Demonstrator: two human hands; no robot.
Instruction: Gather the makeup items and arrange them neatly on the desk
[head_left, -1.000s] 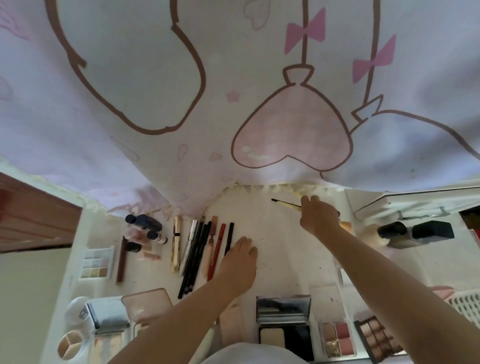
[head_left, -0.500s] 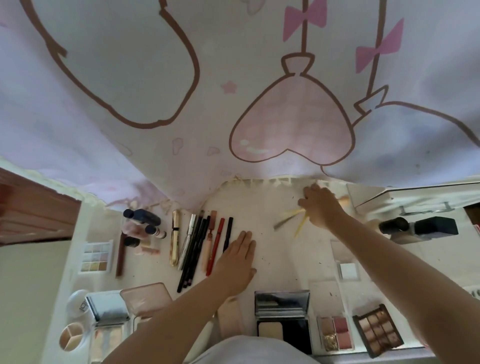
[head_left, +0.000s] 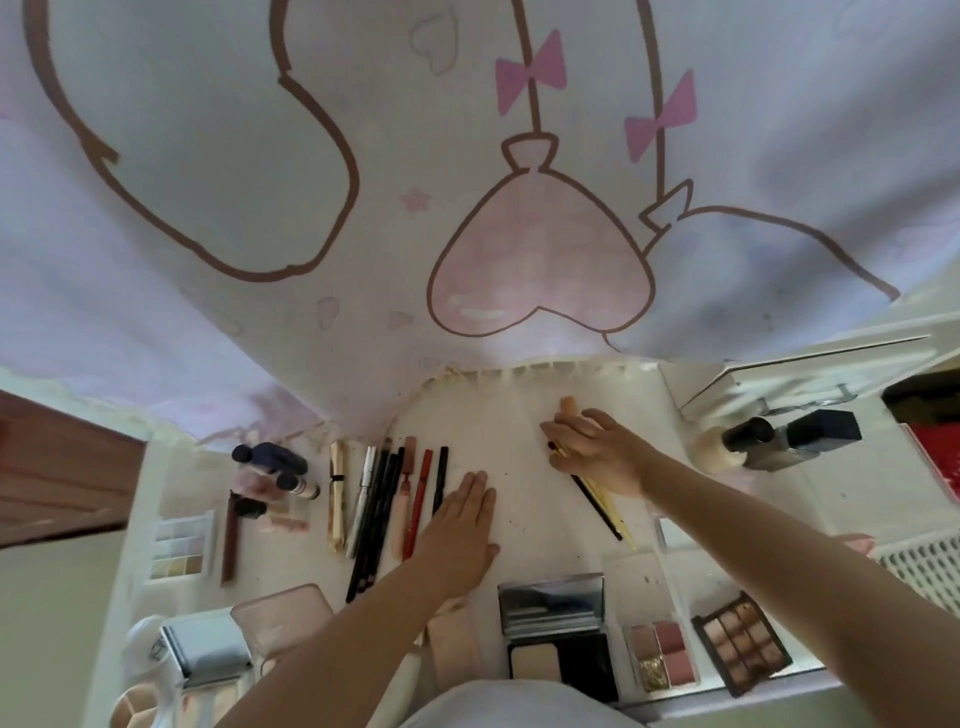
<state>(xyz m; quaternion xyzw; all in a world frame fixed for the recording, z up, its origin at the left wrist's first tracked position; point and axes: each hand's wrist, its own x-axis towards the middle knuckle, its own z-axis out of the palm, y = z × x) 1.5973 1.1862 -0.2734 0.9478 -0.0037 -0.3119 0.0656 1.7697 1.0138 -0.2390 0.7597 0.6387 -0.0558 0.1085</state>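
Observation:
A row of pencils and slim tubes (head_left: 395, 499) lies side by side on the white desk (head_left: 524, 447). My left hand (head_left: 462, 525) rests flat on the desk, fingers straight, just right of that row. My right hand (head_left: 597, 452) grips a bundle of thin makeup brushes (head_left: 605, 506); their black and gold handles stick out below the hand and a tan tip shows above it. Palettes line the near edge: an open black compact (head_left: 558, 634), a pink blush palette (head_left: 660, 657) and a brown eyeshadow palette (head_left: 743, 642).
Small bottles (head_left: 270, 467) cluster left of the row, beside a pale eyeshadow palette (head_left: 179, 545). A black bottle (head_left: 789, 439) lies at the right near a white drawer unit (head_left: 805, 374). A printed curtain (head_left: 467, 182) hangs over the desk's back edge. A white basket (head_left: 924, 566) sits far right.
My right hand has gathered the brushes and turned them, so the handles now point toward me. My left hand has stayed flat on the desk.

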